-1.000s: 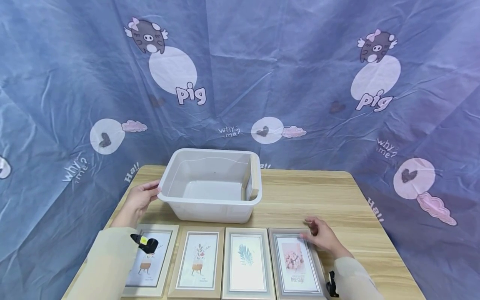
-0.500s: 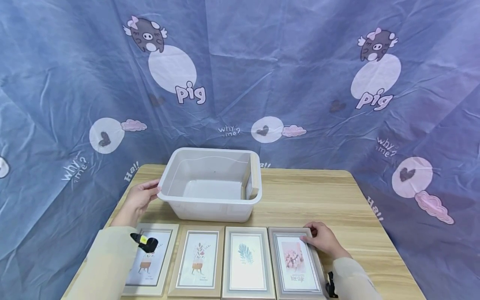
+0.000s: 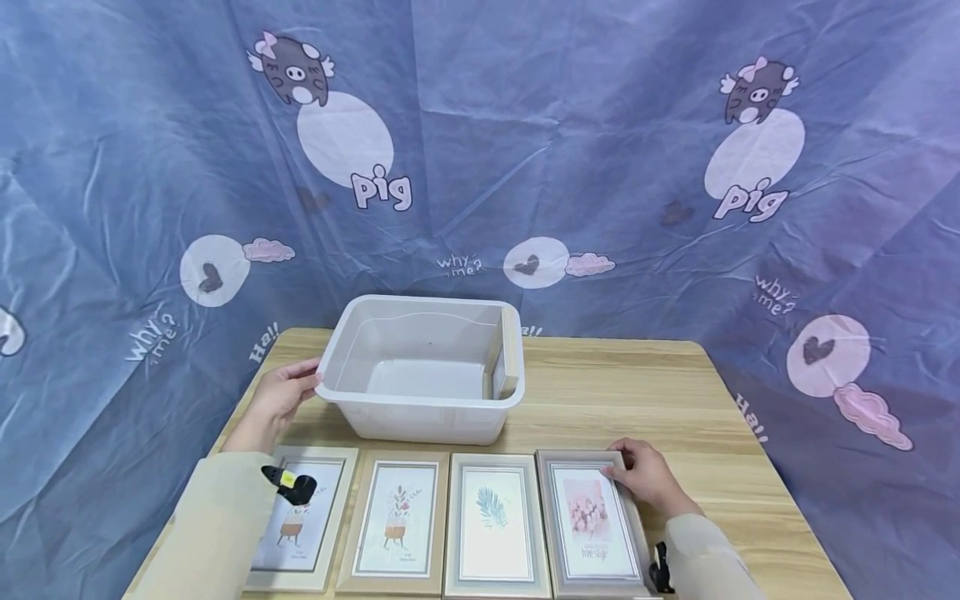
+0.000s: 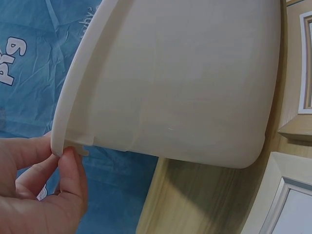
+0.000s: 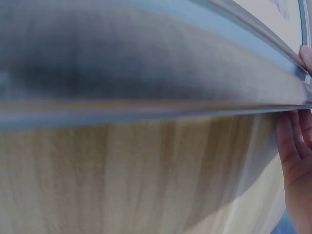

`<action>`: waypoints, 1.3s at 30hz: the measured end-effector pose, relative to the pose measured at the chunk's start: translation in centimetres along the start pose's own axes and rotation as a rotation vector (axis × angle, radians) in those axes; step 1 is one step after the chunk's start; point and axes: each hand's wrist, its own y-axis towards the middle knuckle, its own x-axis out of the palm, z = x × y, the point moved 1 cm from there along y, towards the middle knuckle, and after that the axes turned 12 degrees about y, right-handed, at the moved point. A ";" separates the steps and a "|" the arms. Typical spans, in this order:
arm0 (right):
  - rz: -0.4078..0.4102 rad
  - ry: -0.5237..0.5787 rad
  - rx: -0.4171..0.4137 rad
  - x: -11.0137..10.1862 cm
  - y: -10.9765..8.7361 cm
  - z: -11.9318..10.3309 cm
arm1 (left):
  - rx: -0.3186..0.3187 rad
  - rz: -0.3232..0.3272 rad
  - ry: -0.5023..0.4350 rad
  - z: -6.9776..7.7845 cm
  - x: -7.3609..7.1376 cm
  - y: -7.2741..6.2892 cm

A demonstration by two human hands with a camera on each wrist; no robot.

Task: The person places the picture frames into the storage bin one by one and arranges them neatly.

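My left hand (image 3: 281, 392) pinches the left rim of a light grey plastic bin (image 3: 420, 421), thumb and fingers on either side of the rim in the left wrist view. At the right end of a row, my right hand (image 3: 651, 473) grips the far right corner of a taupe picture frame (image 3: 550, 500) with a pink flower print. Its thumb lies on the frame's face and its fingers are at the outer edge in the right wrist view. Another picture frame (image 3: 512, 354) stands on edge inside the bin, against the right wall.
Left of the gripped frame lie a silvery frame with a leaf print (image 3: 454, 525), a light wood frame (image 3: 352, 533) and a cream frame (image 3: 341, 500) partly hidden by the left sleeve. All are on a wooden table (image 3: 615, 392), with a blue printed cloth (image 3: 465, 167) behind.
My right hand has closed its fingers on the corner of the taupe picture frame, whose far edge has risen slightly. My left hand and the bin have stayed put.
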 end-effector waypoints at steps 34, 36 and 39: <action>-0.563 0.475 -0.072 -10.0 1.6 -5.9 | 0.005 0.005 0.033 0.0 0.1 -0.1; -0.602 0.500 -0.091 -10.4 1.5 -6.4 | 0.005 0.004 0.029 0.0 0.1 -0.1; -0.640 0.509 -0.119 -11.0 1.3 -6.9 | 0.006 0.006 0.019 0.0 0.1 -0.2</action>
